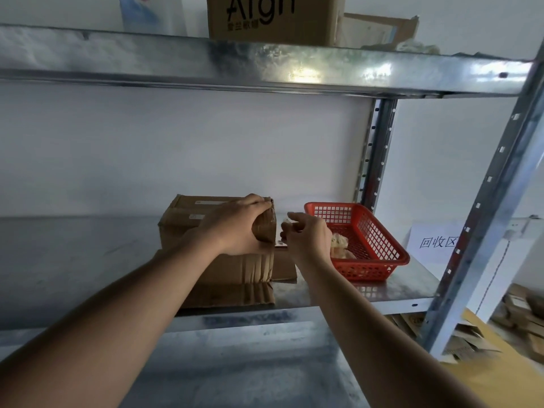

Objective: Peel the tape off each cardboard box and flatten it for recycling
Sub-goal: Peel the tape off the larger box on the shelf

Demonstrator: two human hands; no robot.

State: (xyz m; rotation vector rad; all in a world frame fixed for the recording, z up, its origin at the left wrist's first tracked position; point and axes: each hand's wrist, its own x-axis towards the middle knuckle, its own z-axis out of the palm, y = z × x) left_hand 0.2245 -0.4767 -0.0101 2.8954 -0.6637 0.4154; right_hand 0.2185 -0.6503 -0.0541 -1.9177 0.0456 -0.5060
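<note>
A brown cardboard box stands on the metal shelf, with its lower flaps spread out flat toward me. My left hand grips the box's upper right corner, fingers curled over the top edge. Just to the right of that corner, my right hand pinches a small pale scrap of tape between thumb and fingers. Where the tape joins the box is hidden by my hands.
A red plastic basket holding crumpled tape stands right of the box. A white paper sign sits behind the shelf upright. The upper shelf carries another printed box. Flattened cardboard lies low at the right.
</note>
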